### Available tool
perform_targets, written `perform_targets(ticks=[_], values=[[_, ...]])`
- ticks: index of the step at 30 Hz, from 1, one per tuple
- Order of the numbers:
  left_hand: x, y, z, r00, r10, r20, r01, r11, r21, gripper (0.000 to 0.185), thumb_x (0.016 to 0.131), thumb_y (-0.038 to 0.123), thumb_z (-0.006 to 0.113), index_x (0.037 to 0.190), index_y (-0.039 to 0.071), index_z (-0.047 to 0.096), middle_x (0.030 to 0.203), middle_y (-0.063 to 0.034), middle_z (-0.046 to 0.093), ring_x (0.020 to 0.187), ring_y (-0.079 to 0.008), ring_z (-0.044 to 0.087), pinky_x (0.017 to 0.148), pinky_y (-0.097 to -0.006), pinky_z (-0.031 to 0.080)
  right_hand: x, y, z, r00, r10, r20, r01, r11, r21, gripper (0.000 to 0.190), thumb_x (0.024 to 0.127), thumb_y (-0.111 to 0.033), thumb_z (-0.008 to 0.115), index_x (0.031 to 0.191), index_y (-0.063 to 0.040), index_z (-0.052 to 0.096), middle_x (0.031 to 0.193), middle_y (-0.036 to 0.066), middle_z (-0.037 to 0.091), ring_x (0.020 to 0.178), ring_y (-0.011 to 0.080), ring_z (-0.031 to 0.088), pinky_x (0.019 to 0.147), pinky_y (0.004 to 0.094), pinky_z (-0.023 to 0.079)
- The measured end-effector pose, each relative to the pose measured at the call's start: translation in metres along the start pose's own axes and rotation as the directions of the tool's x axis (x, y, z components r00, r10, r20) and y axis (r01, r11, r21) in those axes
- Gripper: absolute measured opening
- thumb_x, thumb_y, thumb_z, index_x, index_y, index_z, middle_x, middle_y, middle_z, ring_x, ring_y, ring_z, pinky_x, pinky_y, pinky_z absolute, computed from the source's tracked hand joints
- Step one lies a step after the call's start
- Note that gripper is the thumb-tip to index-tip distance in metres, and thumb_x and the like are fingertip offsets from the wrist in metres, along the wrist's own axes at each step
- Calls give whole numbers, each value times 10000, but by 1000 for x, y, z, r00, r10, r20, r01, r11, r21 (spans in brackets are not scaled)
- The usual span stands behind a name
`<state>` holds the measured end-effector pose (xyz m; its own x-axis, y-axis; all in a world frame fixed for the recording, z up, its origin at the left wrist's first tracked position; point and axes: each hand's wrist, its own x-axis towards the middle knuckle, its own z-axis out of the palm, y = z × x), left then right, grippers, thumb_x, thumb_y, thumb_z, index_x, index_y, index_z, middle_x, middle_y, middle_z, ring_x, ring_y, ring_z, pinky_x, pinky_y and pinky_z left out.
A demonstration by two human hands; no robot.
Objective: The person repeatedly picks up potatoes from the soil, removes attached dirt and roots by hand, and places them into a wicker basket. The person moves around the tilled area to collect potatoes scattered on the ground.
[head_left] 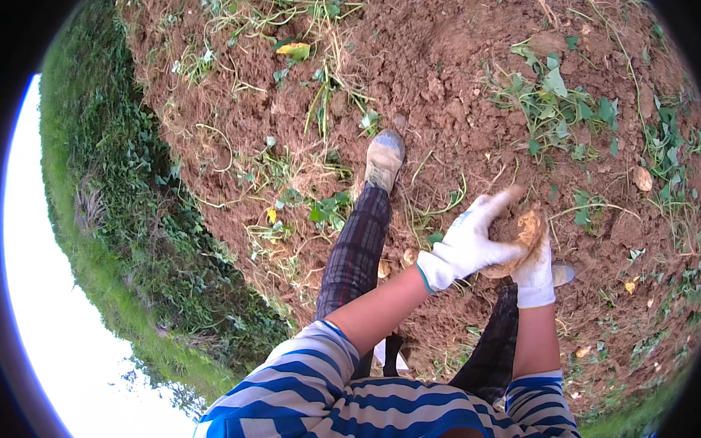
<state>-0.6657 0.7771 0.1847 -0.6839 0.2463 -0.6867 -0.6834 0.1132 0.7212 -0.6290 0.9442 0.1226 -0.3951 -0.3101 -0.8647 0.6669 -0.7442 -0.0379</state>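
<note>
My left hand (471,238), in a white knit glove with a green cuff edge, reaches across the front of my right hand. Its thumb and fingers are spread apart, and the fingertips are blurred. My right hand (535,272) is also in a white glove, its fingers and palm side caked with orange-brown soil. The two hands meet or overlap near the left thumb. Whether a soil-covered lump lies in the right hand's curled fingers cannot be made out. Beneath both hands is loose reddish-brown soil (447,112).
My shoe (385,156) is planted ahead; the other shoe (563,274) shows behind the right hand. Leafy vines (563,105) and cut stems (325,102) litter the soil. A pale tuber-like lump (642,179) lies at right. Dense green plants (148,212) border the left side.
</note>
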Motion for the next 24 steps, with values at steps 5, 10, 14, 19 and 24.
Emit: perform_targets(ticks=[5, 10, 14, 19, 24], values=[[0, -14, 2, 897, 391, -205, -180, 748, 639, 556, 921, 314, 604, 1397, 58, 472, 1359, -232, 464, 1279, -411, 442, 1098, -423, 349, -7, 2, 14, 981, -173, 90, 190, 950, -248, 645, 981, -518, 492, 1419, -50, 427, 1390, 124, 498, 1283, 225, 491, 1032, 391, 470], [-3, -28, 14, 954, 136, -267, -60, 960, 274, 1010, 788, 487, 743, 1510, 49, 189, 1362, -236, 309, 1123, -385, 525, 979, -407, 474, -7, 13, 36, 864, -436, 249, 482, 580, -657, 656, 942, -288, 637, 1444, 24, 352, 1394, 172, 488, 1275, 241, 492, 1077, 356, 394], [-5, -18, 15, 971, -84, -225, -3, 932, -364, 1026, 688, 240, 885, 1469, 27, 254, 1365, -156, 444, 1202, -235, 513, 992, -356, 477, -15, 19, 39, 811, -556, 182, 462, 418, -782, 488, 957, -289, 608, 1297, 46, 507, 1181, 172, 616, 1118, 240, 591, 978, 332, 454], [-8, -6, 6, 951, -309, 30, 254, 718, -648, 968, 729, 55, 802, 1503, 35, 223, 1348, -133, 491, 1186, -234, 542, 1015, -359, 460, -11, -9, 21, 903, -428, -34, 259, 607, -751, 441, 993, -271, 558, 1293, 51, 525, 1102, 104, 650, 1026, 173, 604, 869, 272, 488], [-8, -11, 2, 942, -260, 211, 318, 505, -802, 822, 803, 24, 600, 1526, 52, 208, 1365, -151, 489, 1183, -236, 544, 1005, -375, 464, -9, -30, 18, 876, -400, 271, 474, 600, -645, 799, 828, -183, 731, 1488, -37, 303, 1499, 131, 382, 1370, 238, 390, 1122, 344, 313]])
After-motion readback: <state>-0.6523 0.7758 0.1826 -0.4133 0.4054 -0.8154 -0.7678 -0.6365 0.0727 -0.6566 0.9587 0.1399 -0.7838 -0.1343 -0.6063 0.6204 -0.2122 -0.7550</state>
